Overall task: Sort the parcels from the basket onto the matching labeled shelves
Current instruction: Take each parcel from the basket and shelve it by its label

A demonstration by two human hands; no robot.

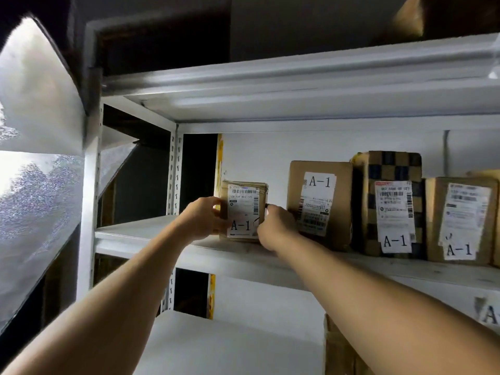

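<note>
Left hand (201,217) and right hand (276,226) both grasp small A-1 parcel (243,209), upright on white shelf (162,236), beside taller A-1 box (319,201).

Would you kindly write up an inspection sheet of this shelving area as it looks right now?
Surface: white metal shelf, parcels standing in a row.
Job's things: small A-1 parcel upright at the row's left end; three more A-1 parcels to its right.
Clutter: another box on the shelf below.
Grippers: left hand and right hand hold the small parcel's sides.
Cables: nothing seen.
Surroundings: frosted window at left; partial label on the shelf edge.
</note>
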